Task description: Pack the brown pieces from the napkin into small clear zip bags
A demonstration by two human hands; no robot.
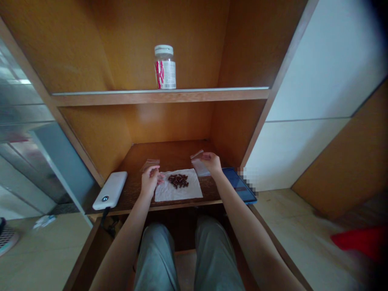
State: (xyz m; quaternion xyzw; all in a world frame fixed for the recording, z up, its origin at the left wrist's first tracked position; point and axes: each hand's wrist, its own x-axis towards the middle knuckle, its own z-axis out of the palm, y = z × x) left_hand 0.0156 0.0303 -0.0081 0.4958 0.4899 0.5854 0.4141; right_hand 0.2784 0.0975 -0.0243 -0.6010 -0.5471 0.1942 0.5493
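Note:
A white paper sheet (pixel 192 193) lies on the wooden surface, with a pile of dark brown capsules or beads (pixel 178 180) on it. My right hand (pixel 211 162) pinches the upper edge of a small clear zip bag (pixel 200 166) just beyond the paper's right corner. At the paper's left edge is my left hand (pixel 149 180), its fingers partly spread and nothing plainly held in them. Another clear zip bag (pixel 150 163) lies just behind the left fingers.
A white power bank (pixel 110 190) with a black cable lies at the left, a dark tablet (pixel 239 185) at the right. A capped bottle (pixel 165 68) stands on the upper shelf (pixel 194 95), above the hands.

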